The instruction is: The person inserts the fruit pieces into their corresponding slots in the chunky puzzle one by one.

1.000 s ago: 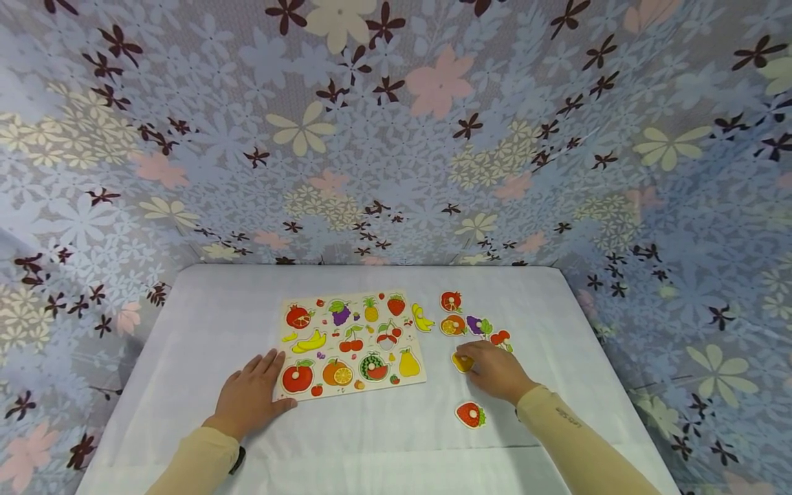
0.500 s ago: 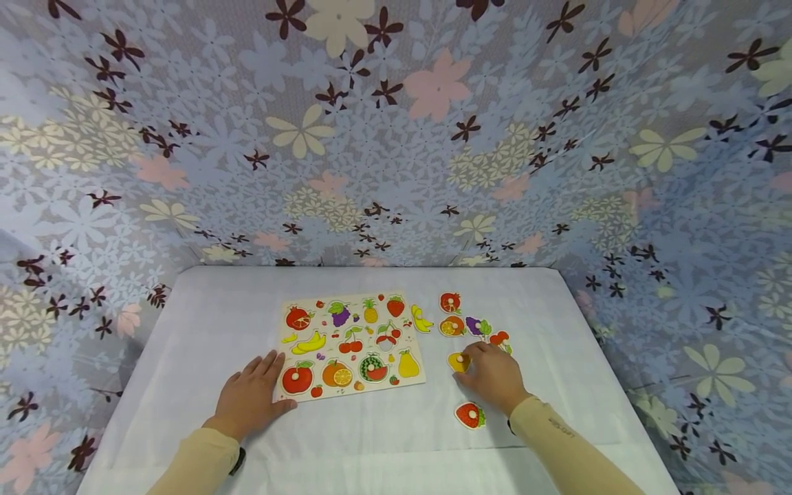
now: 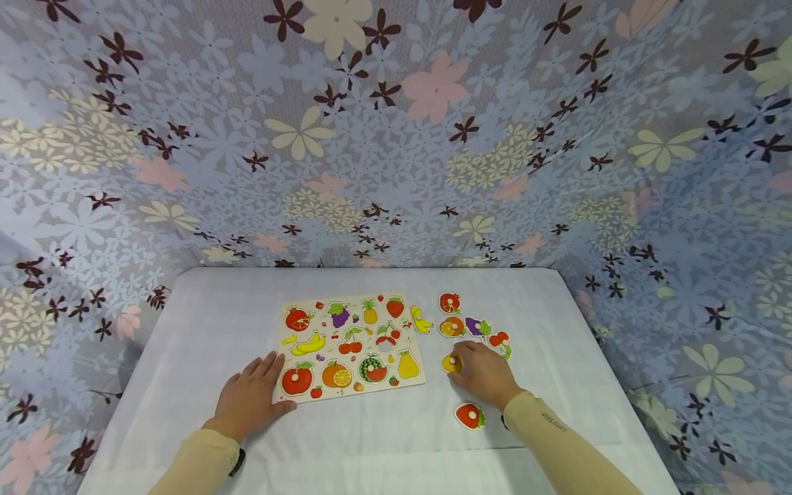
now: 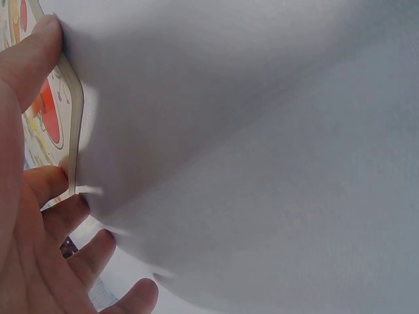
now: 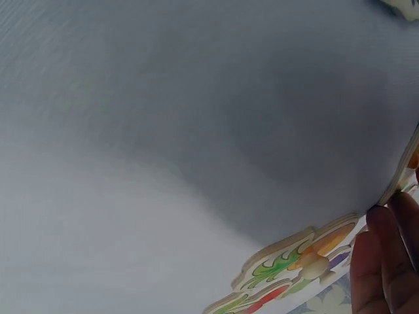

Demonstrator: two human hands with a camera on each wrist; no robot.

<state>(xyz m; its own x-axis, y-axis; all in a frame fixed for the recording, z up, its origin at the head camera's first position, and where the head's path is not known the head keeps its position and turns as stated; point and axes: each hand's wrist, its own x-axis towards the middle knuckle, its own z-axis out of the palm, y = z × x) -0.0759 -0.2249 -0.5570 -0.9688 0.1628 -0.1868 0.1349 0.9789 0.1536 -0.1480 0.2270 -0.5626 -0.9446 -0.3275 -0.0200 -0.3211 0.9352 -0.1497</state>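
Yellow piece (image 3: 449, 364) pinched to the right of the fruit board (image 3: 376, 387)

Right of centre in the lower half of the head view, the right-hand grip (image 3: 485, 375) pinches the yellow piece, fingers over its right side, at the white bench (image 3: 216, 309). Lower left of centre, the left-hand grip (image 3: 250, 397) is spread, touching the board's left edge, thumb near its lower left corner. A banana piece (image 3: 421, 320) lies just beside the board's right edge; pomegranate (image 3: 449, 303), orange (image 3: 451, 326), grape (image 3: 477, 327) and cherry (image 3: 499, 343) pieces lie above the pinched one, a strawberry piece (image 3: 469, 416) below
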